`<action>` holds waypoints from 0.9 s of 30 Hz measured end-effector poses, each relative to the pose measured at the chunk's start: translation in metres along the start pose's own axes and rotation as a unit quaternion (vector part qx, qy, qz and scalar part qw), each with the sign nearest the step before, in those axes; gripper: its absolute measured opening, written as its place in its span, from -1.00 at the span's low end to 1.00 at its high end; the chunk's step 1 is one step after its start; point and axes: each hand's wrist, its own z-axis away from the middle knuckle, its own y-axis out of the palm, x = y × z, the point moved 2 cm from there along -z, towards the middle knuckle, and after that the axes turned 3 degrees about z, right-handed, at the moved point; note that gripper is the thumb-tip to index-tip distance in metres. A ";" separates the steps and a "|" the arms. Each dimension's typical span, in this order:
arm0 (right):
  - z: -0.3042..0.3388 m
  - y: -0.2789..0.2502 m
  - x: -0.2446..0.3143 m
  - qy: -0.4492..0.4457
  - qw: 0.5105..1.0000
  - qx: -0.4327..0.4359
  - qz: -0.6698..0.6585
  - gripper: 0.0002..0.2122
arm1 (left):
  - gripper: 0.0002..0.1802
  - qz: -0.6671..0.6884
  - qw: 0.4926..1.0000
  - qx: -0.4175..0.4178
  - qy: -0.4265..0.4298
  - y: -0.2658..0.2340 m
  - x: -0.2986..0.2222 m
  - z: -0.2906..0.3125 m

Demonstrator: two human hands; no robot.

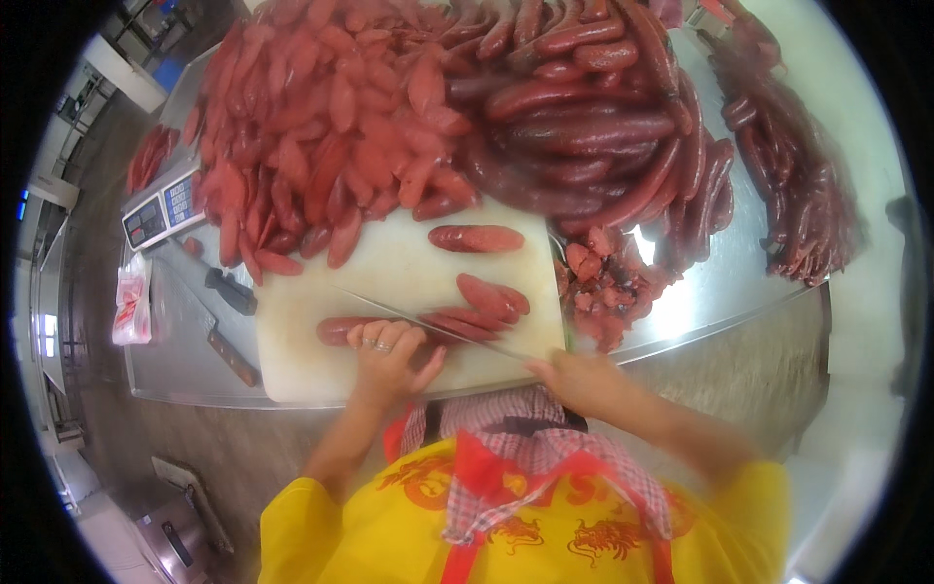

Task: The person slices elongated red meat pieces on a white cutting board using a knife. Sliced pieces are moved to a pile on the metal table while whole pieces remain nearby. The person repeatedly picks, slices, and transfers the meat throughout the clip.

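A dark red sausage (337, 331) lies across the white cutting board (300, 375). My left hand (391, 352), with a ring on one finger, presses on it with curled fingers. My right hand (584, 383) grips a long thin knife (443, 328), whose handle is hidden in the fist. The blade slants over the sausage just beyond the left fingertips, its tip pointing away to the left. Right of the left hand lie several long oval sausage slices (491, 298), partly under the blade. Farther back on the board rests a single slice (476, 238).
A large heap of slices (341, 127) covers the far left, beside a pile of whole sausages (584, 136). Scraps (608, 287) lie right of the board, with more sausages (798, 195) beyond. At left are a scale (161, 212), two knives (232, 356) and a plastic packet (131, 302).
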 end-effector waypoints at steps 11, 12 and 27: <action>0.064 -0.036 -0.008 -0.065 0.995 0.049 0.058 -0.53 | -0.58 0.004 1.000 -0.022 0.000 -0.023 0.019 0.008; 0.073 -0.038 -0.013 -0.034 0.998 0.054 0.026 -0.53 | -0.58 0.014 0.999 -0.026 -0.017 -0.022 0.021 0.008; 0.011 -0.016 0.025 -0.066 0.996 -0.028 -0.055 -0.60 | -0.63 0.001 0.996 -0.066 -0.053 -0.033 0.021 0.016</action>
